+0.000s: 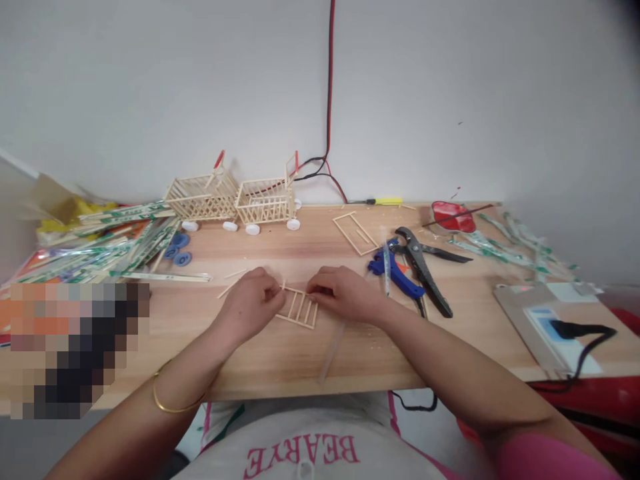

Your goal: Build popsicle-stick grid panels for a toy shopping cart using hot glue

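Observation:
A small ladder-like frame of thin wooden sticks (301, 311) lies on the wooden table between my hands. My left hand (254, 300) pinches its upper left corner. At its upper right corner, the fingers of my right hand (345, 293) are closed on the frame's edge. Beyond them stand two little stick-built carts, one on the left (203, 197) and one on the right (266, 200), with white wheels and red handles. A second, flat rectangular stick frame (354, 233) lies past my right hand. Loose short sticks (231, 283) rest by my left hand.
Right of my hands lie a blue glue gun (400, 272) and a black-handled cutter (420, 263). Wrapped chopsticks (125, 247) and blue wheels (181, 250) crowd the left. A red container (453, 217), a yellow-handled screwdriver (387, 201) and a power box (530, 320) are also there.

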Demonstrator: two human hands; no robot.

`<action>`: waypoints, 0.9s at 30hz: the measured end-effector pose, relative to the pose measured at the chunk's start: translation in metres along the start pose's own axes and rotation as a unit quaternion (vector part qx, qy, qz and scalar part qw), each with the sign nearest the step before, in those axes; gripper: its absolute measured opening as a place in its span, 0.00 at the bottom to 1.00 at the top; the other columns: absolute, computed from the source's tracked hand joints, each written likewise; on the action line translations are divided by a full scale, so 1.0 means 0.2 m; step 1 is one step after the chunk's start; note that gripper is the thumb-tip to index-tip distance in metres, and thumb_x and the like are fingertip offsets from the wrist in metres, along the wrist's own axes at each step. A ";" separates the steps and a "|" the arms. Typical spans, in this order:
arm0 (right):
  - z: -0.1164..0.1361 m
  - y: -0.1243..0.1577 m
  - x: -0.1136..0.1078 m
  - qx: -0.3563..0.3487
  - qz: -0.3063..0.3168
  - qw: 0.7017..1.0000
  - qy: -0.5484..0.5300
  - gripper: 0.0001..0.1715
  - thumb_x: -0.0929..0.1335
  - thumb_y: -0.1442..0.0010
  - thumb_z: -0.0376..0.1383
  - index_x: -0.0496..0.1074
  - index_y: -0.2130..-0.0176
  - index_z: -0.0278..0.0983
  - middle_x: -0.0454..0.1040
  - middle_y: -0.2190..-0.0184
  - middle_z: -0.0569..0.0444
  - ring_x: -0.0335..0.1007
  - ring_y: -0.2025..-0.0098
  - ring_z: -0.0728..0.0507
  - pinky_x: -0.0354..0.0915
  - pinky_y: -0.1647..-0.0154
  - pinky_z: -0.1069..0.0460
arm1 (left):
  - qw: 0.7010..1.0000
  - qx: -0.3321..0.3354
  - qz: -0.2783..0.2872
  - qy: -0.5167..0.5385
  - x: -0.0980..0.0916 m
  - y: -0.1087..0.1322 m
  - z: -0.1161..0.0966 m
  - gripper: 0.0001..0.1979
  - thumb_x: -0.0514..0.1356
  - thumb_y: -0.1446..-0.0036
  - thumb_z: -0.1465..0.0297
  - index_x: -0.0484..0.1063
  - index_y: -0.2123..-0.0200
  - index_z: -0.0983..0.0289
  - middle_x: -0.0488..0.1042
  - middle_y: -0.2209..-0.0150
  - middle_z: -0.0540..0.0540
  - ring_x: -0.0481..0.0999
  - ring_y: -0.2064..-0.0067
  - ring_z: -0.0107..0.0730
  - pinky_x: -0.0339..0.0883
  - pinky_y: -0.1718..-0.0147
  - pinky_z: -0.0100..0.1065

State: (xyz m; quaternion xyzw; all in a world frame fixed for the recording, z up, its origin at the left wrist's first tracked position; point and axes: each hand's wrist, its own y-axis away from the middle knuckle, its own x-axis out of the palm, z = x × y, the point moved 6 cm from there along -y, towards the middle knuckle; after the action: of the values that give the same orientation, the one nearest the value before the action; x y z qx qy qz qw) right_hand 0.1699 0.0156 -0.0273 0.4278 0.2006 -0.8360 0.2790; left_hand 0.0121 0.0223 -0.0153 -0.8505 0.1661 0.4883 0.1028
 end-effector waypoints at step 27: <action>-0.59 0.76 -0.50 0.451 -0.088 0.865 0.201 0.55 0.66 0.55 0.62 0.46 0.36 0.46 0.57 0.41 0.40 0.51 0.40 0.23 0.54 0.49 0.32 | 0.834 -0.150 -0.016 0.530 -0.02 0.00 -0.05 0.16 0.63 0.54 0.66 0.71 0.61 0.65 0.70 0.76 0.48 0.64 0.77 0.22 0.56 0.77 0.26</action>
State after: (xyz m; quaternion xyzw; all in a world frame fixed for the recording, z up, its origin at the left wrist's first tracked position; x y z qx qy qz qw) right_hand 0.3852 -0.0027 -0.0233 0.6463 -0.1098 -0.7523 -0.0659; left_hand 0.0192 0.0202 -0.0067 -0.9866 0.1065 -0.0203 -0.1221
